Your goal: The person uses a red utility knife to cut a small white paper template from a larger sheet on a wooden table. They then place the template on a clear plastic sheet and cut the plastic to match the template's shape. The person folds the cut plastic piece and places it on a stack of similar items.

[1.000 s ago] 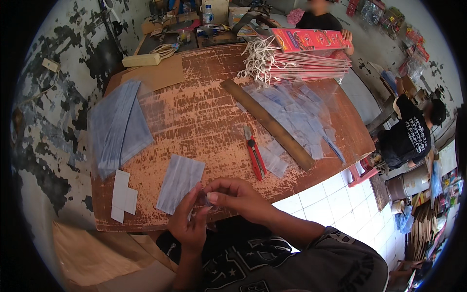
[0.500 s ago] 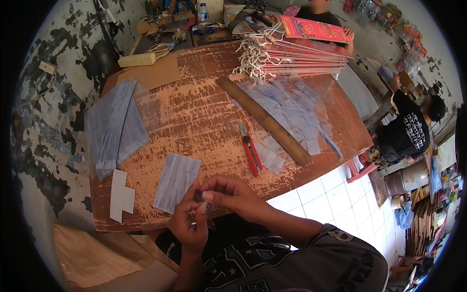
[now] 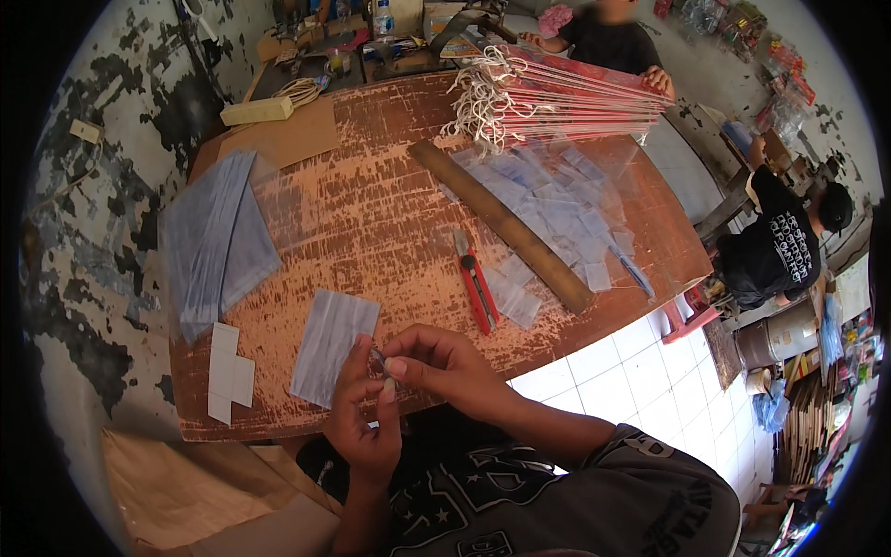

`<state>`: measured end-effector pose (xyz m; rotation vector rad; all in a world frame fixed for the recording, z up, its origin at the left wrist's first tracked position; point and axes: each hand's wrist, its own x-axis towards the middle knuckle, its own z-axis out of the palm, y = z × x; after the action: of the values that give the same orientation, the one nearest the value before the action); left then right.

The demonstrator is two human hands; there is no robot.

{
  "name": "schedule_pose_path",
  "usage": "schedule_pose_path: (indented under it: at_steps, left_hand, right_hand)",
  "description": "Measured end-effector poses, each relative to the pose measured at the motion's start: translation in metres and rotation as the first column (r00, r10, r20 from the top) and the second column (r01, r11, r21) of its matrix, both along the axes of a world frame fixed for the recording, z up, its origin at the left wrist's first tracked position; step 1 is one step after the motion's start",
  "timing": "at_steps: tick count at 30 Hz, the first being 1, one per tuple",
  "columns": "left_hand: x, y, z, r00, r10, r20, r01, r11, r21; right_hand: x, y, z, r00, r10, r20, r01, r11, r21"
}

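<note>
The bare left hand [image 3: 360, 434] and right hand [image 3: 455, 373] adjoin a charcoal shirt [image 3: 585, 497] at 5 o'clock: short sleeve [image 3: 650, 455] pale-lettered toward 4 o'clock, pale stars [image 3: 443, 514] near 6 o'clock.

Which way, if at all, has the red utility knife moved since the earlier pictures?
No: the red utility knife keeps its place beside the brown strip; only the view shifted slightly.

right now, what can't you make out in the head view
Head view:
- Small item between the left hand and right hand: mostly covered by fingers; its kind and the left hand's grip are unclear.
- Clear plastic pieces: any part beneath the flat strip is hidden by it.
- Co-worker across the table: head cut off by the top edge.
- Back bench clutter: too small to identify.
</note>
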<state>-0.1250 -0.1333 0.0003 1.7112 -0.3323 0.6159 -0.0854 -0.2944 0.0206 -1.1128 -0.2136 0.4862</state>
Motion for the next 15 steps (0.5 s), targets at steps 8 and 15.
schedule_pose_path:
  at_steps: [8,15]
  left_hand:
    - [-0.001,0.002,0.002,0.996,0.008,-0.084,-0.009,1.0,-0.021]
    - [0.009,0.0,0.01,0.997,0.039,-0.069,-0.04,0.999,-0.02]
  right_hand:
    - [0.0,0.009,-0.004,0.99,-0.139,0.007,0.138,0.988,0.064]
    - [0.005,0.013,0.001,0.974,-0.219,0.061,0.217,0.976,0.028]
